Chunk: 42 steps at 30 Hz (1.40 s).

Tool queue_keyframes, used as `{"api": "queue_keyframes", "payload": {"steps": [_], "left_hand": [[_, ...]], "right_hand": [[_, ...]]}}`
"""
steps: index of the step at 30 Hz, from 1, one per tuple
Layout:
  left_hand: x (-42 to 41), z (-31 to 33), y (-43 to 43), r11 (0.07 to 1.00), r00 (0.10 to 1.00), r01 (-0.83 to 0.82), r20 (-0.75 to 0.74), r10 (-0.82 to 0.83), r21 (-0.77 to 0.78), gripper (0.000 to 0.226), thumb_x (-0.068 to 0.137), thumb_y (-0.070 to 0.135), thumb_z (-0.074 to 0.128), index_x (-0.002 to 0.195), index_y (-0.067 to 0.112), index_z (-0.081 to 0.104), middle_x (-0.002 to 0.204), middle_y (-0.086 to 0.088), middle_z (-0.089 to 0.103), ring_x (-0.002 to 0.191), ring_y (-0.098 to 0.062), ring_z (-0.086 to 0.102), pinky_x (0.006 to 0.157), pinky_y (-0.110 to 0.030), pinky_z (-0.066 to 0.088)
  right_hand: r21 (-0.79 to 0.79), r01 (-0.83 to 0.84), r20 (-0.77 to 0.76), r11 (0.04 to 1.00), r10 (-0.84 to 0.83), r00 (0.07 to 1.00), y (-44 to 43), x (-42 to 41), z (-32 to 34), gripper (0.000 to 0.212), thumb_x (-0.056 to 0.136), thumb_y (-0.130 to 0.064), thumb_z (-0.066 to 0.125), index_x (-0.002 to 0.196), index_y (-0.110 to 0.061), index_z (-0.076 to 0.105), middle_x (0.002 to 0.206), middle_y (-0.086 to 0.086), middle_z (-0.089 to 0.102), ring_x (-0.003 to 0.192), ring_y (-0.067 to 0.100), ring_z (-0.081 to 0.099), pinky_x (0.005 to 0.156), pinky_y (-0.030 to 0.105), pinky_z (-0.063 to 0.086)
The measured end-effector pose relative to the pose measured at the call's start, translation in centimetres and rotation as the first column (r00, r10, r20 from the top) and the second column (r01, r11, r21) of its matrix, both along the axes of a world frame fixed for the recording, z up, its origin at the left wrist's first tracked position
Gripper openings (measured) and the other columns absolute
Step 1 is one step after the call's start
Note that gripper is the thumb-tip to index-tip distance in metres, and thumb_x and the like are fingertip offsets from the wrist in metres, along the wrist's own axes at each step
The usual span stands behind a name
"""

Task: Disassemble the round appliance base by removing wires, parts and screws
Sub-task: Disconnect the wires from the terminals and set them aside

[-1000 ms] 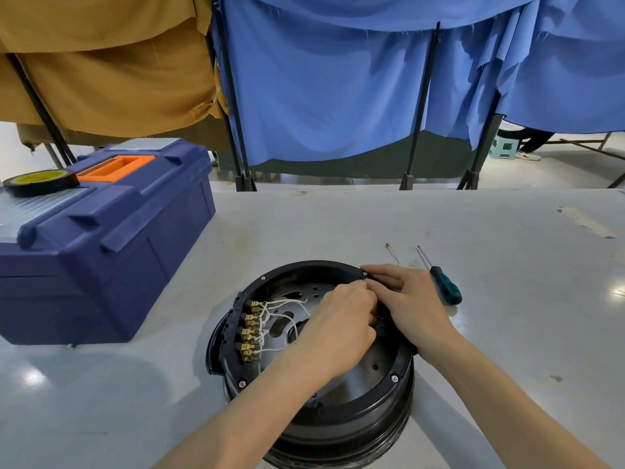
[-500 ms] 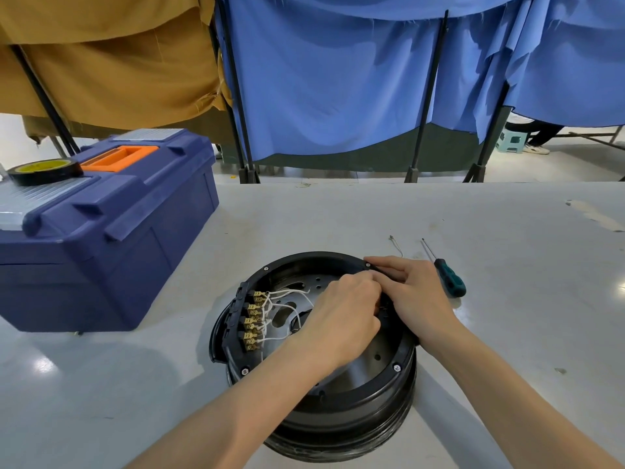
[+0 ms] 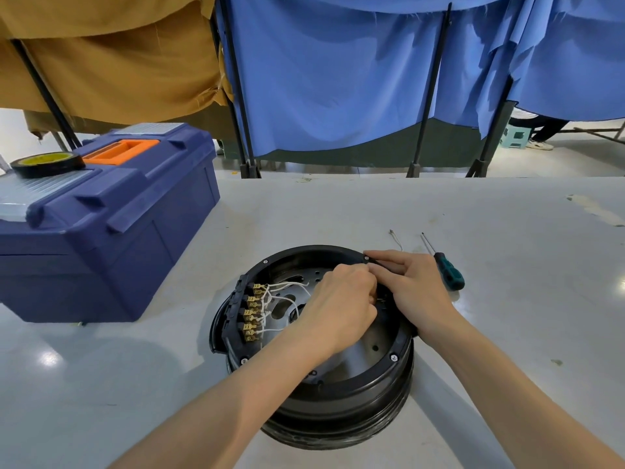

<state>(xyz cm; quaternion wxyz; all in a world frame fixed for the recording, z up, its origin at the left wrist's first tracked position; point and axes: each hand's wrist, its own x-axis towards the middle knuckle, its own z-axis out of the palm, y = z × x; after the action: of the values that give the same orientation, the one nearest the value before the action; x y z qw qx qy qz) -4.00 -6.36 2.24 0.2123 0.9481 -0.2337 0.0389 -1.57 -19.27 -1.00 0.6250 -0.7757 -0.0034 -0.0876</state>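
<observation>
1. Round black base (image 3: 341, 401) sits open side up on the grey table (image 3: 507, 214)
2. Left hand (image 3: 341, 308) is down inside it, fingers curled tight; what they pinch, I cannot tell
3. Right hand (image 3: 419, 292) rests on the far-right rim, fingers together
4. White wires (image 3: 287, 285) run to brass terminals (image 3: 252, 314); green screwdriver (image 3: 447, 274) lies just beside

Right of the base (image 3: 338, 404) the table (image 3: 527, 333) is open. Just behind its right rim lie a screwdriver (image 3: 448, 275) and a loose wire (image 3: 396, 239) (side by side). A toolbox (image 3: 118, 252) stands to the left. The left hand (image 3: 341, 308) and right hand (image 3: 417, 292) crowd the base's far-right inside.
</observation>
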Motion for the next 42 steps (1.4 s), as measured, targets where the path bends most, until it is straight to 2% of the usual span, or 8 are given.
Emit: {"api": "queue_keyframes", "payload": {"steps": [14,17,21,26,31,36,39,42], "left_hand": [[0.6,-0.7,0.4,0.956,0.985,-0.108,0.104,0.141,-0.274,0.013,0.091,0.001,0.055,0.090,0.007,0.067,0.094,-0.005,0.059,0.088,-0.021,0.057,0.080,-0.034,0.045],[0.5,-0.1,0.5,0.838,0.962,-0.057,0.193,0.191,-0.542,0.014,0.092,0.003,0.059,0.093,0.008,0.072,0.086,-0.001,0.062,0.070,-0.010,0.057,0.072,-0.021,0.046],[1.0,1.6,1.4,0.565,0.980,-0.121,-0.009,0.197,-0.816,0.014,0.088,0.003,0.066,0.086,0.015,0.073,0.080,0.003,0.073,0.071,-0.007,0.068,0.070,-0.019,0.054],[1.1,4.0,1.2,0.311,0.981,-0.184,-0.193,0.003,-0.932,0.014,0.085,0.004,0.071,0.082,0.017,0.074,0.075,-0.003,0.075,0.073,-0.010,0.070,0.059,-0.020,0.054],[1.7,4.1,1.0,0.246,0.981,-0.188,-0.196,-0.006,-0.951,0.011,0.083,0.006,0.072,0.085,0.017,0.073,0.076,-0.003,0.076,0.079,-0.008,0.070,0.069,-0.012,0.051],[3.1,3.4,2.3,0.466,0.991,-0.133,-0.108,0.080,-0.875,0.022,0.081,0.020,0.076,0.102,0.027,0.072,0.091,0.010,0.076,0.093,-0.001,0.068,0.080,-0.013,0.050],[4.1,2.3,3.9,0.821,0.947,-0.261,0.029,0.319,-0.508,0.031,0.088,0.028,0.069,0.119,0.029,0.066,0.115,0.012,0.069,0.114,-0.006,0.058,0.096,-0.023,0.041],[4.4,0.8,5.1,0.915,0.934,-0.349,0.009,0.358,-0.203,0.040,0.093,0.033,0.062,0.131,0.026,0.058,0.134,0.002,0.060,0.127,-0.020,0.049,0.107,-0.034,0.034]], "right_hand": [[0.102,-0.049,0.009,0.994,0.048,0.999,0.0,-0.5,0.5,0.014,0.093,-0.016,0.063,0.095,-0.022,0.075,0.088,-0.004,0.077,0.091,0.014,0.072,0.088,0.032,0.056],[0.078,-0.033,0.118,0.996,0.024,0.993,-0.2,-1.1,1.3,0.017,0.093,-0.015,0.062,0.094,-0.023,0.077,0.096,-0.009,0.076,0.097,0.009,0.069,0.092,0.034,0.053],[-0.058,-0.171,0.200,0.984,0.179,0.963,-0.4,-1.8,3.1,0.026,0.083,-0.008,0.072,0.095,-0.030,0.077,0.094,-0.012,0.076,0.092,0.004,0.068,0.083,0.024,0.050],[0.122,-0.255,0.177,0.959,0.232,0.957,0.5,-2.1,3.7,0.012,0.078,-0.011,0.076,0.090,-0.010,0.078,0.085,0.005,0.077,0.083,0.018,0.073,0.077,0.025,0.057],[0.161,-0.253,0.177,0.954,0.224,0.958,0.3,-2.2,4.3,0.010,0.082,-0.009,0.073,0.079,0.001,0.072,0.067,0.015,0.072,0.053,0.013,0.058,0.056,0.017,0.045],[0.230,-0.178,0.076,0.957,0.165,0.983,-1.0,-1.4,4.6,0.010,0.084,0.000,0.069,0.079,0.008,0.067,0.063,0.020,0.068,0.044,0.022,0.055,0.040,0.022,0.040],[0.228,0.032,-0.011,0.973,-0.031,0.999,-2.9,0.4,4.0,0.009,0.085,0.003,0.068,0.077,0.007,0.068,0.060,0.019,0.068,0.042,0.022,0.057,0.038,0.023,0.039],[0.119,0.191,-0.094,0.974,-0.181,0.979,-5.2,3.0,2.3,0.012,0.086,0.006,0.065,0.074,0.007,0.066,0.055,0.015,0.067,0.043,0.020,0.059,0.039,0.022,0.041]]}}
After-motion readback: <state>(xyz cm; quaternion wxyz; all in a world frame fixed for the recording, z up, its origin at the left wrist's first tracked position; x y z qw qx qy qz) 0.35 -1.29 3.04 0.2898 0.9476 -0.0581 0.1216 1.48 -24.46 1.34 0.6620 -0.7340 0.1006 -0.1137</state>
